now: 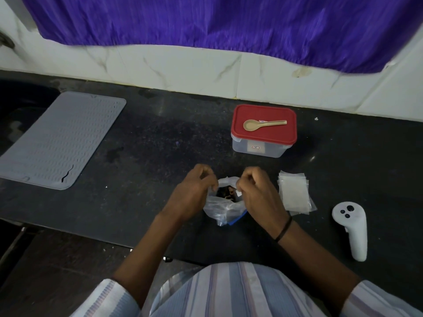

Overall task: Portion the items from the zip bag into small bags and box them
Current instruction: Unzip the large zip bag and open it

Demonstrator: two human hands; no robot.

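The zip bag [223,208] sits dead centre on the dark countertop [142,156], near its front edge, mouth pulled open, and dark items [225,193] show inside, too blurred to name. A blue strip edges the bag at its 5 o'clock corner. The left hand [194,191] comes in at the bag's 9 o'clock, fingers curled and pinching the left lip of the opening; the right hand [256,191] mirrors it at 3 o'clock, fingers curled tight on the right lip, a dark band [283,229] round its wrist. So both hands are grasping the bag's rim, one on each side. Just off at 3 o'clock from the bag, past the right hand, lies a stack of small clear bags [294,194], flat on the counter and apart from the zip bag. Up at 1 o'clock stands the clear box [261,149] with its red lid [263,115] seated on top, and a tan spoon [263,124] lies across that lid, bowl to the left. Out at 4 o'clock rests a white handheld controller [352,227]. Far over at 10 o'clock, a grey ribbed mat [59,140] lies on the counter. Behind it all run white tiles [183,67] and a purple curtain [217,19] at 12 o'clock. A striped shirt [229,291] fills the bottom at 6 o'clock.
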